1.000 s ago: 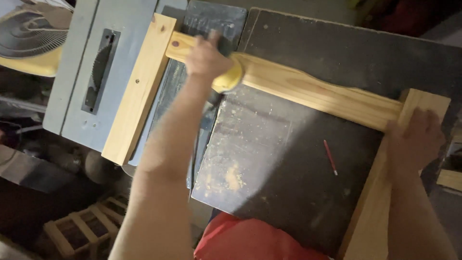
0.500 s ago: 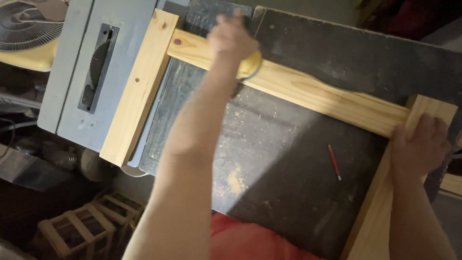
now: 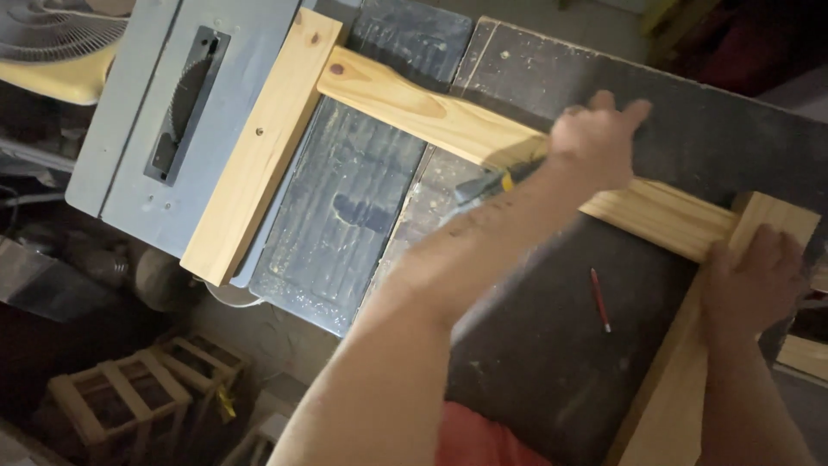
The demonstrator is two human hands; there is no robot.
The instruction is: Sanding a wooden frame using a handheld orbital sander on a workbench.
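Observation:
Three pale wooden planks form a U-shaped frame on a dark, dusty worktop (image 3: 535, 362). My left hand (image 3: 597, 142) lies on the long cross plank (image 3: 414, 103), right of its middle, blurred by motion. It covers a yellow and black tool (image 3: 507, 179), of which only a piece shows under the wrist. My right hand (image 3: 750, 278) grips the upper end of the right plank (image 3: 668, 414), where it meets the cross plank. The left plank (image 3: 259, 147) lies untouched along the table saw.
A grey table saw (image 3: 138, 129) with its blade slot (image 3: 185, 103) stands at the left. A red pencil (image 3: 600, 299) lies on the worktop between my arms. A fan (image 3: 60, 39) sits top left. Wooden crates (image 3: 129, 397) stand on the floor below.
My left hand has slid with the yellow tool along the cross plank, from its left end toward the right. My right hand has stayed on the right plank.

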